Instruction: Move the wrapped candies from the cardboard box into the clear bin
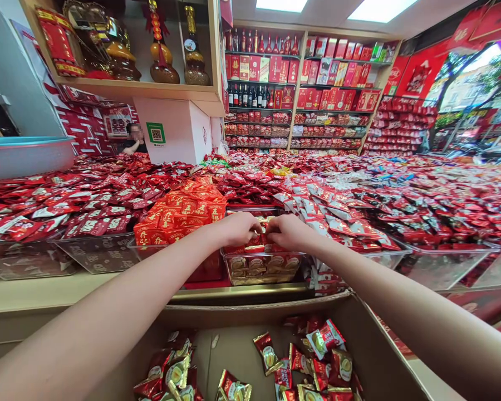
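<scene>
Both hands are over a clear plastic bin (pixel 229 266) of red and gold wrapped candies. My left hand (pixel 241 227) has its fingers curled at the bin's left side. Close by on the right, my right hand (pixel 290 231) bends its fingers down toward the same candies. Anything pinched in either hand is too small or hidden to name. Below my forearms stands an open cardboard box (pixel 225 316). Inside it lie loose red wrapped candies (pixel 268 353), heaped at its left and right.
Bins of red packets line the counter on both sides, with orange-red packets (pixel 183 209) at left and white-red packets (pixel 334 214) at right. Shelves of bottles and boxes (pixel 263 68) stand behind. A display cabinet (pixel 129 86) overhangs the left. A person (pixel 136 139) is partly visible there.
</scene>
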`<state>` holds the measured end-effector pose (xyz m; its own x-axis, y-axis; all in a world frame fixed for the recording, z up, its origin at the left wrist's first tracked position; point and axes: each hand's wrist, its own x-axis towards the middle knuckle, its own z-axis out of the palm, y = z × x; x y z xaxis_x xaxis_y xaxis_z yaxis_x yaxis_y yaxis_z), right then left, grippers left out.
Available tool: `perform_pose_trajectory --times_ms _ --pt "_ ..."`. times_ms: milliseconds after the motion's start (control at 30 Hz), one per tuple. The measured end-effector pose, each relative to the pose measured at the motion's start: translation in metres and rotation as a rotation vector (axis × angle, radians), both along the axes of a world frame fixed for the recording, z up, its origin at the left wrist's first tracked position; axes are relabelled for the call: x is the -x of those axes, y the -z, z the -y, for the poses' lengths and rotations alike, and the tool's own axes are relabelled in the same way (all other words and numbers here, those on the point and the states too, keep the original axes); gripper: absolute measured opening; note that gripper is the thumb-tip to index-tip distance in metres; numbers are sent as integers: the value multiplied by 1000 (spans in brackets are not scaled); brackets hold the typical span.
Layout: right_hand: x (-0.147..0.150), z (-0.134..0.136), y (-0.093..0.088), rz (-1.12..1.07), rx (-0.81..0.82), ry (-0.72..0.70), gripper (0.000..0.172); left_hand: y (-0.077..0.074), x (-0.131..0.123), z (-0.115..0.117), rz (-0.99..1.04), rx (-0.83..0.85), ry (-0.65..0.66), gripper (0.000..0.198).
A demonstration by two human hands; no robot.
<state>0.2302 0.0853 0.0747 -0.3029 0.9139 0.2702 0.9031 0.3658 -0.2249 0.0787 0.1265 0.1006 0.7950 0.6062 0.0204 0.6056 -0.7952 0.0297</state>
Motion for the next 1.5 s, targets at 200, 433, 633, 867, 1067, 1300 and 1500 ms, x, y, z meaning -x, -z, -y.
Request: perform_pose_trajectory --times_ms 200,433,633,867,1067,1300,1500 --pt "-1 0 2 -10 27 -11 18 -2 5 -1 15 -24 -11 24" --pt "3 3 -1 16 62 -28 18 9 5 -2 20 -64 5 20" --pt "-4 9 -7 15 8 112 30 12 11 1 100 -101 20 26" --pt "-17 22 -16 170 226 63 12 13 16 9 186 -103 82 31" --pt "-5 17 -11 180 117 -54 18 17 9 7 200 -115 60 17" --pt "4 14 -4 197 59 -59 20 18 7 5 220 -103 24 15" --pt "1 17 -5 207 59 -47 18 17 7 7 258 -95 4 20"
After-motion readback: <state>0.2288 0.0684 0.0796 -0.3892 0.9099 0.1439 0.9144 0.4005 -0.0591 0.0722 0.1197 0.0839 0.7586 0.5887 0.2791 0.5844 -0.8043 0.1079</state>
